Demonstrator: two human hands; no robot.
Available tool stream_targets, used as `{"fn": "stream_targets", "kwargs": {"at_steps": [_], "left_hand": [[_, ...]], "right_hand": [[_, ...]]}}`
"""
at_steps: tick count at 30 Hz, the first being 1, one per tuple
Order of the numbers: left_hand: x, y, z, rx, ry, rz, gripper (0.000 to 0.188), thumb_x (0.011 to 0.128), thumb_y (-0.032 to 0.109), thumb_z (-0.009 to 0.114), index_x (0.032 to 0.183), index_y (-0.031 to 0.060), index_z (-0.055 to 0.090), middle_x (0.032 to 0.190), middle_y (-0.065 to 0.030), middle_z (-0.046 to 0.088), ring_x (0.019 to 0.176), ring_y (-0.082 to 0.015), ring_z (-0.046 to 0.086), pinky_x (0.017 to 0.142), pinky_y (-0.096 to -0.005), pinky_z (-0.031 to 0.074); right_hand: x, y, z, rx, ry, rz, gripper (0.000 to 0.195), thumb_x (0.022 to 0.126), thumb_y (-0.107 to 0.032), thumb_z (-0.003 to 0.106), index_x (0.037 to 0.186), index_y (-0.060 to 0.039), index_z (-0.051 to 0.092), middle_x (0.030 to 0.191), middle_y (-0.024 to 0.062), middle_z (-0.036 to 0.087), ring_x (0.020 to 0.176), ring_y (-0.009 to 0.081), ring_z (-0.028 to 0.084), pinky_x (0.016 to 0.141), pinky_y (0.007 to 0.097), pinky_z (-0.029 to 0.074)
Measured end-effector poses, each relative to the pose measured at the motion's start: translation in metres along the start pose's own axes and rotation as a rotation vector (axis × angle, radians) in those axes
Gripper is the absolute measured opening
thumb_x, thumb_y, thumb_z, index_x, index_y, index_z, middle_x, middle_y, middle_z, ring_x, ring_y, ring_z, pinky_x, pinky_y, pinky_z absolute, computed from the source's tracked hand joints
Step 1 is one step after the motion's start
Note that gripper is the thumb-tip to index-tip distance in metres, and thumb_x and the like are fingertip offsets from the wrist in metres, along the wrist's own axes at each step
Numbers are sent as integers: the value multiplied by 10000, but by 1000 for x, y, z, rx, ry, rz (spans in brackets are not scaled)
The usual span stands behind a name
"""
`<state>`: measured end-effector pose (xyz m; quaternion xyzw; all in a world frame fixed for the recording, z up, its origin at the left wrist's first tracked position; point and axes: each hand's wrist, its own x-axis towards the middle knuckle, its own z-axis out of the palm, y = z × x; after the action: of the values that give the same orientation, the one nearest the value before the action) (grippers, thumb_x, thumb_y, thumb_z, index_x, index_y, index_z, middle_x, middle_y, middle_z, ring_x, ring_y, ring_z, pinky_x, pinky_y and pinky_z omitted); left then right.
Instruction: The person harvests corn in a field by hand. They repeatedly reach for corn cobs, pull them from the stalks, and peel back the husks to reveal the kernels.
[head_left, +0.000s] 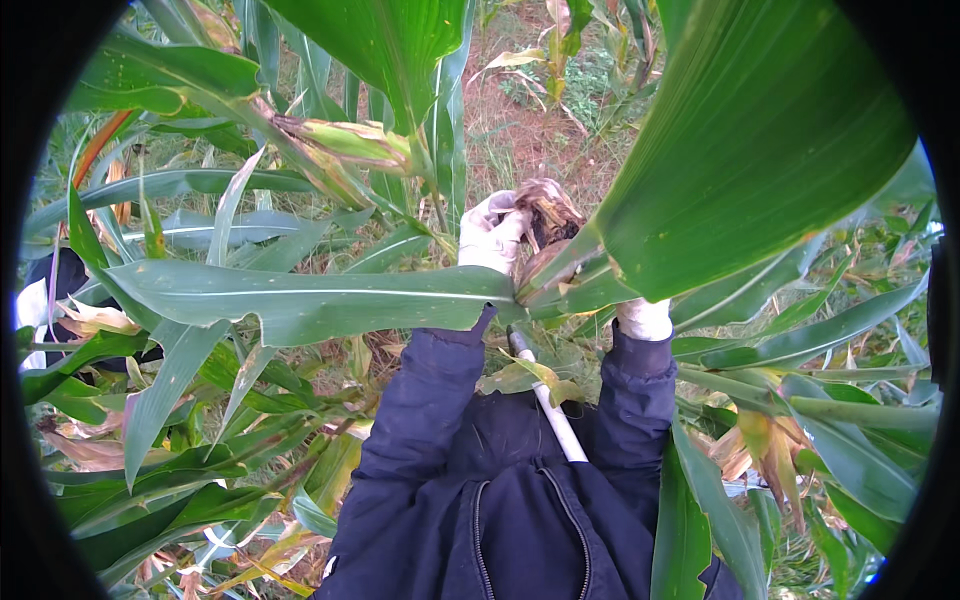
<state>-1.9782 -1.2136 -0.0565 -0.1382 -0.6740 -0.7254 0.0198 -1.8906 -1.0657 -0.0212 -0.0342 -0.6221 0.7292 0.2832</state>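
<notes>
My left hand (491, 231), in a pale work glove, has its thumb and fingers pinched on the brown, dried husk (551, 206) at the tip of a corn ear. A reddish-brown lower part of the ear (541, 262) shows beside the corn stalk, partly behind leaves. Of my right hand (643, 319) only the gloved wrist appears; a broad green corn leaf (750, 150) covers the fingers, so its hold is hidden. Another corn leaf (322, 296) crosses over my left wrist. Between my forearms a white pole (559, 424) with a dark end slants against my dark zipped jacket.
Corn plants crowd both sides. A second ear in a green and brown husk (345, 142) hangs at upper left. Dried husks (761, 446) show at lower right. Reddish soil with grass (525, 127) lies beyond my hands. A dark and white object (34, 307) is partly visible far left.
</notes>
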Motion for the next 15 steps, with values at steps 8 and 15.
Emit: {"fn": "stream_targets", "kwargs": {"at_steps": [8, 15], "left_hand": [[-10, -80, -5, -185, 112, -89, 206, 913, 114, 578, 1070, -6, 638, 898, -67, 655, 797, -166, 600, 705, -333, 493], [-56, -208, -93, -209, 232, -270, 278, 953, 182, 530, 1155, 6, 604, 1012, -107, 655, 898, -239, 629, 790, -404, 525]], "right_hand": [[-24, 21, -21, 359, 32, 300, 219, 849, -95, 662, 1031, 4, 590, 1058, 165, 658, 863, 240, 674, 725, 358, 583], [-50, 38, -43, 601, 237, 278, 141, 890, -117, 658, 994, -57, 585, 971, 63, 631, 863, 225, 667, 801, 376, 576]]}}
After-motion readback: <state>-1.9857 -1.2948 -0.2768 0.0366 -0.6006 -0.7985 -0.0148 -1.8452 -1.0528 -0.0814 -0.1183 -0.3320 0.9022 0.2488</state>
